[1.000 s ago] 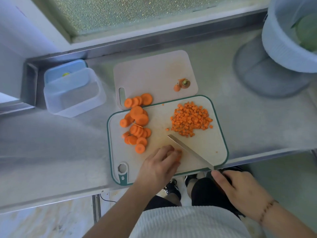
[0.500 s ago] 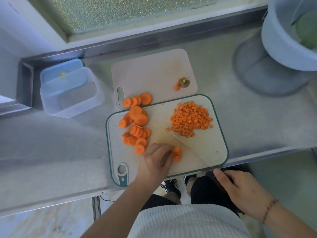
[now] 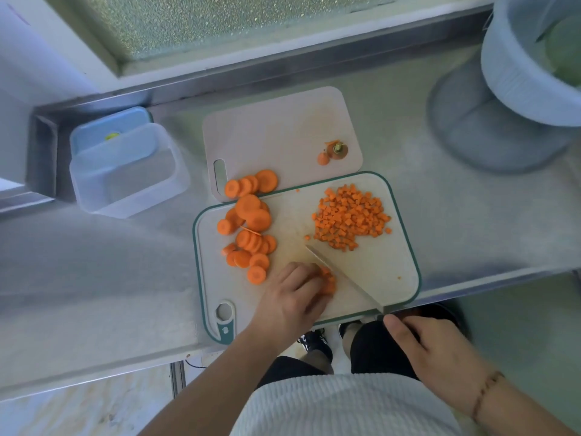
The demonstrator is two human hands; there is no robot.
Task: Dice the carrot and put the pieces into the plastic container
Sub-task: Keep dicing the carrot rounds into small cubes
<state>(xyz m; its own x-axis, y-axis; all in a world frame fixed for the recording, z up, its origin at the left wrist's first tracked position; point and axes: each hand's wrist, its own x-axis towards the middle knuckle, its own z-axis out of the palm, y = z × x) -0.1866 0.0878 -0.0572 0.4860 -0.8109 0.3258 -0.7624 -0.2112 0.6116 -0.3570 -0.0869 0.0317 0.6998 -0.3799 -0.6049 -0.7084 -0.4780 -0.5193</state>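
Left hand (image 3: 290, 297) pins firm, slippery carrot slices (image 3: 327, 280); right hand (image 3: 430, 350) grips the knife (image 3: 342, 275), dicing on the board (image 3: 377, 278).

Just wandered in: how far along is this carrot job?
Roughly halfway. A pile of diced carrot lies on the cutting board. The left hand steadies slices under the knife, held by the right hand. Many carrot rounds remain uncut; the plastic container holds no carrot.

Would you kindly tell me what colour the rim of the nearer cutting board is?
Dark green, around the cutting board; it shows in the head view.
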